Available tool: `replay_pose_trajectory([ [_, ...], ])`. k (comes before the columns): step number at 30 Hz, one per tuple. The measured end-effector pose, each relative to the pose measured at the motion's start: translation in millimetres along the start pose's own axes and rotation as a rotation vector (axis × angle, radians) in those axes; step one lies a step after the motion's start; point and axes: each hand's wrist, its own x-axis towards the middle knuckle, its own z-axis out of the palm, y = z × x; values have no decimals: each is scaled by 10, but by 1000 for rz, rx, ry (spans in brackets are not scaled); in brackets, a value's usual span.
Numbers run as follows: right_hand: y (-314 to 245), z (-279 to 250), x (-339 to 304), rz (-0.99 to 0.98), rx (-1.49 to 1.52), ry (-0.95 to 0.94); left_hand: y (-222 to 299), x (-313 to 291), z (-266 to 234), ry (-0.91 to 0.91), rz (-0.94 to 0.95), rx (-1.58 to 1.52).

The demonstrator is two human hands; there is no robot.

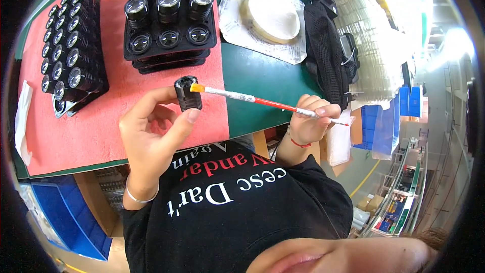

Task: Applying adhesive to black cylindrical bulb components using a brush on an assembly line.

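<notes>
Between the thumb and fingers of my left hand (151, 126) is a black ribbed lens barrel (189, 103), its round open end tipped upward. My right hand (310, 126) pinches the red and white handle of a thin paintbrush (275, 104) near its far end. The brush's orange-yellow bristles (197, 88) are at the barrel's upper rim; whether they touch it I cannot tell. Beyond my left hand, a stacked black tray (169, 53) carries rows of black lens barrels with glass tops. Another tray of such lens barrels (75, 77) stands farther left.
A pink mat (121, 146) covers the left of the green table (252, 71). A round white dish (275, 15) rests on a printed paper sheet (235, 25). To its right are a black mesh bag (323, 45) and stacked clear plastic trays (361, 45). White tissue (22, 121) lies at the left edge.
</notes>
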Motion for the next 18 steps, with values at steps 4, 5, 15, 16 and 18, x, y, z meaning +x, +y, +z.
replay_pose_trajectory([
  [4, 1, 19, -15, -55, -64, -16, 6, -1, -9, 8, -21, -55],
  [5, 1, 23, -15, -63, -73, -22, 10, -5, -14, 10, -38, -77],
  [15, -10, 30, -13, -64, -127, -97, -13, -10, -59, -34, -31, -103],
  [16, -12, 32, -17, -62, -127, -90, -15, -10, -62, -42, -30, -108],
  [18, -13, 34, -21, -58, -127, -80, -19, -10, -66, -50, -36, -119],
])
